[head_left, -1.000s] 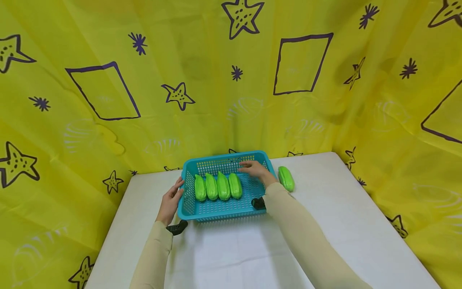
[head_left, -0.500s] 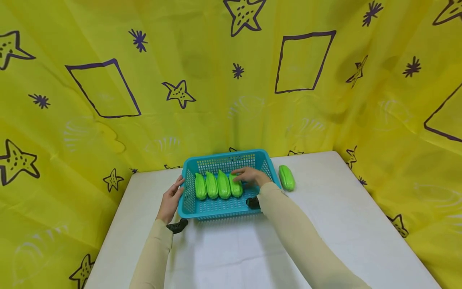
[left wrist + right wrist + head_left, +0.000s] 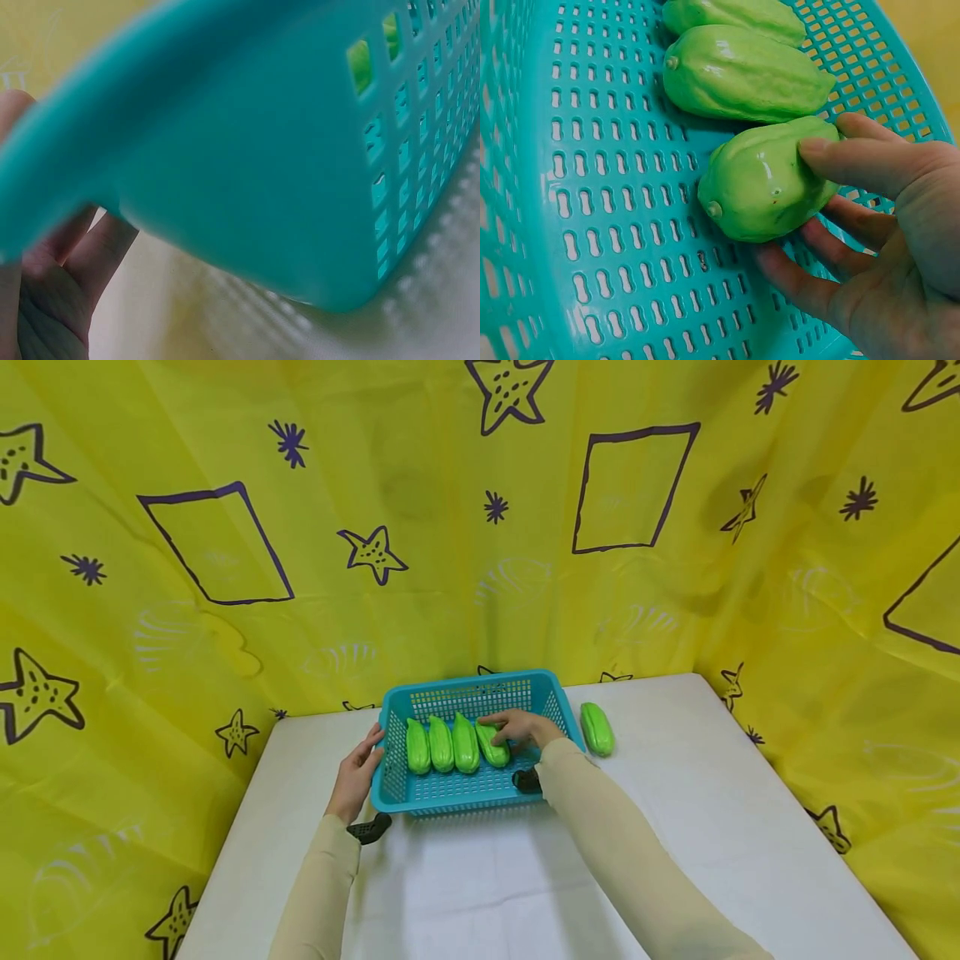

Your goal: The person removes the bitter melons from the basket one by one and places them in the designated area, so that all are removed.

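In the head view, a turquoise plastic basket (image 3: 468, 804) holds several green, ridged papayas. My right hand (image 3: 527, 727) reaches inside and holds the rightmost papaya (image 3: 493, 753), which lies tilted. The right wrist view shows the thumb (image 3: 847, 157) over that papaya (image 3: 754, 184) and fingers curled around its side. Beside it a row of papayas (image 3: 441, 747) lies parallel. My left hand (image 3: 352, 785) grips the basket's left rim; in the left wrist view, fingers (image 3: 101, 251) show beneath the rim (image 3: 97, 112) and part of the hand is hidden.
Another papaya (image 3: 597, 729) lies on the white table (image 3: 480, 893), just right of the basket. A yellow curtain (image 3: 420, 635) with star drawings hangs behind the table and along its sides. Dark wrist cameras (image 3: 527, 780) sit at both wrists.
My right hand has moved left and down onto the rightmost papaya. That papaya's top has swung slightly left. The left hand stays at the basket's rim.
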`<state>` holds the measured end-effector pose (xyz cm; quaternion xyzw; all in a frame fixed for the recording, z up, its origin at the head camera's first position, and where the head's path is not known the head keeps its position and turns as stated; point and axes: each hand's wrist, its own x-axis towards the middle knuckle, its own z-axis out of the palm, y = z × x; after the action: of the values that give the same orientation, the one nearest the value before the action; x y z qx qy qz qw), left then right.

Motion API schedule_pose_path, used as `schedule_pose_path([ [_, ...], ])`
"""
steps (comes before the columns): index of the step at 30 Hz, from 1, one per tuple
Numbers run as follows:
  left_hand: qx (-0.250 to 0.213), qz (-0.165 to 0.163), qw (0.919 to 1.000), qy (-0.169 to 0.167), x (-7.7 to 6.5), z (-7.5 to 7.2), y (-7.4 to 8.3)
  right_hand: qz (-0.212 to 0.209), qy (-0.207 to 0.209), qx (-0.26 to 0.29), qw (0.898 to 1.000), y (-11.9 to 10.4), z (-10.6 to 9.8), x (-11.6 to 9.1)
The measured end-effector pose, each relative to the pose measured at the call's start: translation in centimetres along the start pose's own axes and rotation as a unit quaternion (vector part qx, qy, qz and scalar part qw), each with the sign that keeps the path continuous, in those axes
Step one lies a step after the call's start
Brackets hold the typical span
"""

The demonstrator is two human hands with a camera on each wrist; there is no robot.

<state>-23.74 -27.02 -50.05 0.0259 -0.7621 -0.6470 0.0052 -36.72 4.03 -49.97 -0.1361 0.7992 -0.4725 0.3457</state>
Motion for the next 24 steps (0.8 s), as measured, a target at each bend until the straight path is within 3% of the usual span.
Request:
schedule_pose_path([
  [18,0.001,-0.007,1.0000,0.004,-0.1,0.2,0.1,0.011,0.033,-0.003,0.999,0.6,-0.7,-1.2],
  [24,-0.001,-0.005,1.0000,0.003,-0.1,0.1,0.2,-0.001,0.018,-0.009,1.000,1.6,-1.6,-0.5],
])
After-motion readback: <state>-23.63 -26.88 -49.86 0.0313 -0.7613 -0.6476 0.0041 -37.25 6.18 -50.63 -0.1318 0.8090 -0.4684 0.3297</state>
